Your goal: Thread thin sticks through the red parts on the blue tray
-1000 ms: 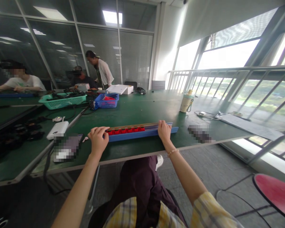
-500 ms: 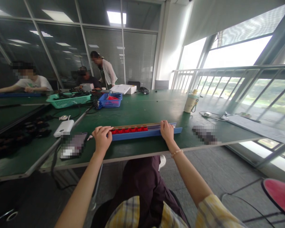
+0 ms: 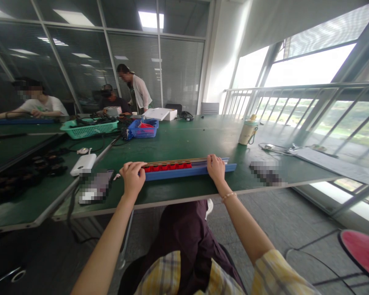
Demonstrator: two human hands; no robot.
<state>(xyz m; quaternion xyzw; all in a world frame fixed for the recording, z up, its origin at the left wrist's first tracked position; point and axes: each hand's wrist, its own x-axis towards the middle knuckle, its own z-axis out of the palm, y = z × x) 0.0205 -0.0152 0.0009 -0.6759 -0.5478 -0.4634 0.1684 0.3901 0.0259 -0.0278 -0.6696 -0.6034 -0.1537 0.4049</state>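
A long blue trough [image 3: 178,175] lies across the green table in front of me, close to the front edge. Inside its left and middle part sits a row of several red pieces [image 3: 167,166]. Thin tan strips [image 3: 175,161] run lengthwise along the far side, between my hands. My left hand [image 3: 133,177] is closed over the trough's left end, fingers curled on top. Toward the right end, my right hand [image 3: 215,167] grips the trough with bent fingers, and a short stretch sticks out beyond it. My fingers hide both gripped spots, so whether they also pinch the strips is unclear.
Left of the trough are a phone [image 3: 96,186] and a white power bank [image 3: 83,164]. Another phone [image 3: 266,173] and a bottle [image 3: 248,130] stand right. Farther back are a green basket [image 3: 89,130], a blue basket [image 3: 144,130] and several people.
My hands and the blue trough stay practically in place. Across the room, the seated person at the left has shifted their hands slightly.
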